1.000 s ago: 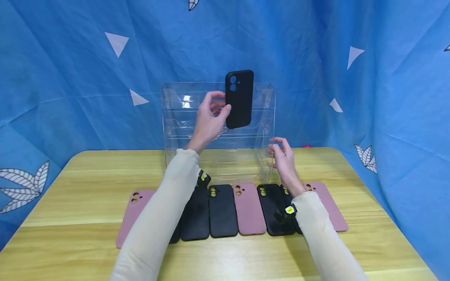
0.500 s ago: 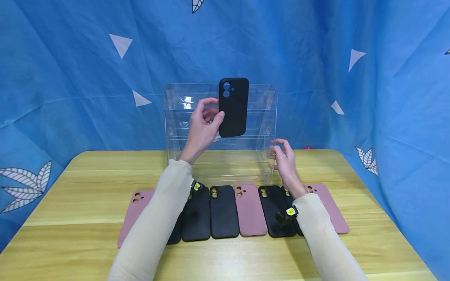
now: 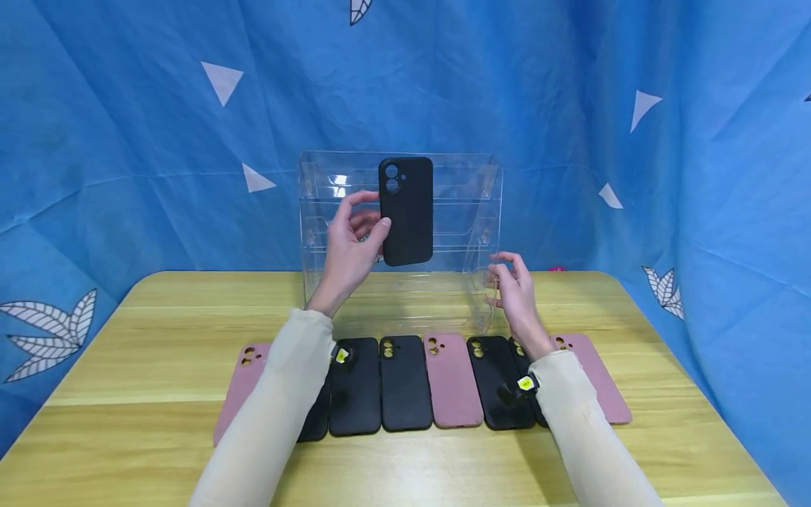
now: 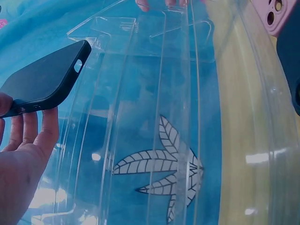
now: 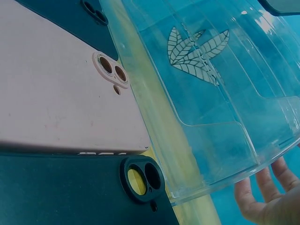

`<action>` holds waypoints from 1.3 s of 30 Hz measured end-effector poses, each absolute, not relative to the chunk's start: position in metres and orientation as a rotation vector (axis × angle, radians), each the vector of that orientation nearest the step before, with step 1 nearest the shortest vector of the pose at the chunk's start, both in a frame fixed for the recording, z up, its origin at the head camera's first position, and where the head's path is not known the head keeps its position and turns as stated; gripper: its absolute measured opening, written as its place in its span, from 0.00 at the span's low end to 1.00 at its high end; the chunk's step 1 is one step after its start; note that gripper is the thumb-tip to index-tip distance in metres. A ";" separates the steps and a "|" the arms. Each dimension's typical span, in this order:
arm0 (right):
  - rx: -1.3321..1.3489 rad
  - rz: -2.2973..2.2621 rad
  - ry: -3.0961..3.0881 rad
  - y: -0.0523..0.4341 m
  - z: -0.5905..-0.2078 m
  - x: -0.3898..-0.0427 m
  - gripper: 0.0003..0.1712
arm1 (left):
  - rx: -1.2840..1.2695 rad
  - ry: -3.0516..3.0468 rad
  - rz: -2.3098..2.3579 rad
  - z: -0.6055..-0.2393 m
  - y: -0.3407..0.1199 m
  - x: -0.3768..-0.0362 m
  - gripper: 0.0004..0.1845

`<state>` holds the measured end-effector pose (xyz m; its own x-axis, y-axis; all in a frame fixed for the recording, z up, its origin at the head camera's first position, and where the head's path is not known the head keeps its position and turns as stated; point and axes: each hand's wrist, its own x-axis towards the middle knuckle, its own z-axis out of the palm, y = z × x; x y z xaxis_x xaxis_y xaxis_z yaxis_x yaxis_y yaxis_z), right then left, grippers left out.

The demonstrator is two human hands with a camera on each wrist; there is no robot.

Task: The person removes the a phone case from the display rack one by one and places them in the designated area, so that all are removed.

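A black phone case (image 3: 407,211) stands upright in the air before a clear acrylic tiered rack (image 3: 355,310). My left hand (image 3: 350,246) pinches its left edge, thumb in front and fingers behind. In the left wrist view the same phone case (image 4: 47,77) is tilted, apart from the rack, with the left hand (image 4: 23,164) below it. At the rack's right side, my right hand (image 3: 516,296) rests its fingertips against the clear side wall. The right wrist view shows the right hand's fingers (image 5: 268,185) touching that wall from outside; its thumb is hidden there.
A row of black and pink phone cases lies in front of the rack, including a pink case (image 3: 453,380) and a black case (image 3: 405,384). My forearms cover some of them. A blue patterned cloth (image 3: 127,141) hangs behind the wooden table (image 3: 127,380).
My left hand has brought the black phone case down and to the left, and the case has turned straighter. The right hand stays at the rack's side.
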<state>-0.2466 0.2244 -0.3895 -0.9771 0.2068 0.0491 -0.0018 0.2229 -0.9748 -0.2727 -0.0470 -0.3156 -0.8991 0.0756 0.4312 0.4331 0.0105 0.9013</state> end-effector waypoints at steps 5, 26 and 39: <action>-0.193 1.848 -2.318 0.225 -0.390 -0.247 0.24 | -0.514 -2.032 -1.955 -0.319 -0.054 -0.268 0.22; -0.196 1.853 -2.301 0.225 -0.391 -0.248 0.23 | -0.454 -2.098 -1.916 -0.336 -0.090 -0.255 0.22; -0.199 1.847 -2.310 0.225 -0.390 -0.247 0.23 | -0.371 -2.143 -1.918 -0.345 -0.119 -0.239 0.22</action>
<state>-0.2472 0.2250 -0.3896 -0.9754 0.2137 0.0545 -0.0062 0.2204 -0.9754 -0.2389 -0.1185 -0.3453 -0.9388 0.0280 0.3433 0.3443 0.1054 0.9329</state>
